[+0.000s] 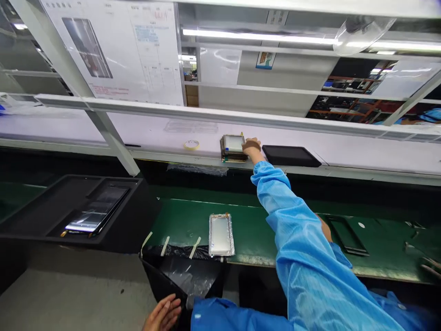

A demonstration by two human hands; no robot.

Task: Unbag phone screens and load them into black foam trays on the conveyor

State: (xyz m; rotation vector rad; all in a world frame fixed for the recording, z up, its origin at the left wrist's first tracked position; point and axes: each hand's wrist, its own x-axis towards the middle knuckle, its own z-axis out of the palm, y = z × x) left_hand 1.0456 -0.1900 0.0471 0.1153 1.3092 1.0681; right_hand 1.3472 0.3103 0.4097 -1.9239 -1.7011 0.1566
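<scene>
On the shelf (365,154), right grip (251,146) against stacked panels (233,144), closure unclear, below, left grip (164,313) loosely spread

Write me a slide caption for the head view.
A blue-sleeved hand at the right edge of a stacked pile of flat panels on a white shelf, above a green workbench.

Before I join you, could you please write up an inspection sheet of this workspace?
Surface: white shelf above a green work surface.
Job's things: panel stack on the shelf, black tray to its right; pale-faced panel on the green surface.
Clutter: tape roll, black frames, black bag with clear plastic inside.
Hands: right hand at the stack's right edge, grip unclear; left hand loosely open beside the bag. Another blue sleeve, partly hidden, owner unclear.
Cables: nothing seen for certain.
Surroundings: instruction sheet, lit tube; foam tray with dark screens.
</scene>
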